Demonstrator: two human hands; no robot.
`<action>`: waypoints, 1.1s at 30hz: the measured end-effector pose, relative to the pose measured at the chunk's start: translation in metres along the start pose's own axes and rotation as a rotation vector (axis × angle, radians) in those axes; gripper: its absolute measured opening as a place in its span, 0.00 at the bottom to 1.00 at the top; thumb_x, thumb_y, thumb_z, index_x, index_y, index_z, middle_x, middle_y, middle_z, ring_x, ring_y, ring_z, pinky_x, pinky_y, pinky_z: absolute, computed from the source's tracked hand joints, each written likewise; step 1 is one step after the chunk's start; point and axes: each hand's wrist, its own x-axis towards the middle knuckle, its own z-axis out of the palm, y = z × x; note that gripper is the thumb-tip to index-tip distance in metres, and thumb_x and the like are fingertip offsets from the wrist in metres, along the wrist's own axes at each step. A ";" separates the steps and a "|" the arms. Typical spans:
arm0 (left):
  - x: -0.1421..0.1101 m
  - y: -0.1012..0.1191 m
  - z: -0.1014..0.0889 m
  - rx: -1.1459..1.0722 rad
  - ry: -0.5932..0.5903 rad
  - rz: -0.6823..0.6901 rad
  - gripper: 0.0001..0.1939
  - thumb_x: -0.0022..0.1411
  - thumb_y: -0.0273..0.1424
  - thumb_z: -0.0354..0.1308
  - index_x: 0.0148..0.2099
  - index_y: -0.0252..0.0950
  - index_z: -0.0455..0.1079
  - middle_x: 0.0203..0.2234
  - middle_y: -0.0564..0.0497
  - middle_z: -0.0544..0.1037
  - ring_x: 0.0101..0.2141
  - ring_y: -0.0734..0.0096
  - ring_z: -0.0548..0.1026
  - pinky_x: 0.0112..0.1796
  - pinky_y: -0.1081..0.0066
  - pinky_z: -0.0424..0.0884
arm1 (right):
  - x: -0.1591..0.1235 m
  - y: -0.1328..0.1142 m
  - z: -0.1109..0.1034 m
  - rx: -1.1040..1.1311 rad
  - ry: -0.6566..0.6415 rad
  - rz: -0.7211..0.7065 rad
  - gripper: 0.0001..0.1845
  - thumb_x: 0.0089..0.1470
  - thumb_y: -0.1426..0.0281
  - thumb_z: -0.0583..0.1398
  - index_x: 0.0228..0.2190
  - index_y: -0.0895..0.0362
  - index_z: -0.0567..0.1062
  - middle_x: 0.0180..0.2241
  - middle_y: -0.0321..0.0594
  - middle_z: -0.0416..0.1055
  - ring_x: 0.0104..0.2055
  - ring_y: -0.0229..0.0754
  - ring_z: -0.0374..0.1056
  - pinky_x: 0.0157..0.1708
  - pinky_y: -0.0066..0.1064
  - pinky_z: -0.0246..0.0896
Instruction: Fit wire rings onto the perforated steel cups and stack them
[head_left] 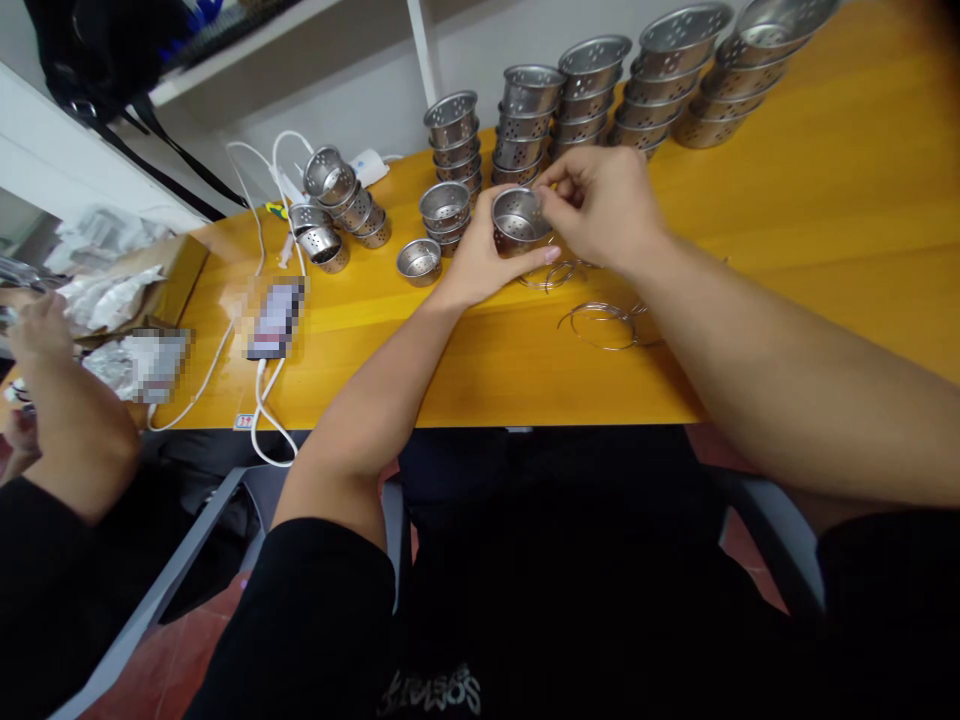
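Note:
A small perforated metal strainer cup rests in the grip of my left hand, thumb in front and fingers round its far side. My right hand is closed in a pinch at the cup's right rim; what lies between the fingertips is too small to make out. Thin wire rings lie on the table in front of the hands, and another wire coil lies just below the cup. To the left of my left hand stand a single shallow strainer cup and a short stack of cups.
Several tall stacks of strainer cups line the back of the yellow table. More cups lean at the left. A phone with white cables lies nearby. A co-worker's arm is at far left beside plastic bags.

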 end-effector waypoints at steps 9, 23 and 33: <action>0.000 -0.006 -0.002 -0.073 -0.022 -0.071 0.50 0.63 0.68 0.74 0.72 0.43 0.64 0.67 0.41 0.77 0.70 0.48 0.77 0.77 0.46 0.67 | 0.001 0.003 0.001 0.250 0.003 -0.070 0.14 0.74 0.55 0.69 0.43 0.52 0.85 0.39 0.45 0.83 0.41 0.53 0.79 0.48 0.47 0.79; 0.002 -0.012 -0.005 -0.082 -0.061 -0.037 0.52 0.62 0.67 0.75 0.73 0.41 0.66 0.69 0.39 0.76 0.73 0.44 0.75 0.79 0.42 0.63 | 0.006 0.007 -0.003 0.591 -0.252 -0.066 0.50 0.40 0.20 0.76 0.34 0.52 0.75 0.24 0.36 0.71 0.23 0.40 0.64 0.25 0.35 0.56; 0.002 -0.008 -0.009 -0.013 -0.030 -0.006 0.45 0.64 0.59 0.78 0.71 0.41 0.67 0.66 0.40 0.79 0.69 0.47 0.79 0.76 0.42 0.70 | 0.007 0.014 -0.002 0.534 -0.283 -0.057 0.48 0.43 0.21 0.77 0.35 0.52 0.76 0.28 0.40 0.73 0.26 0.45 0.69 0.31 0.43 0.71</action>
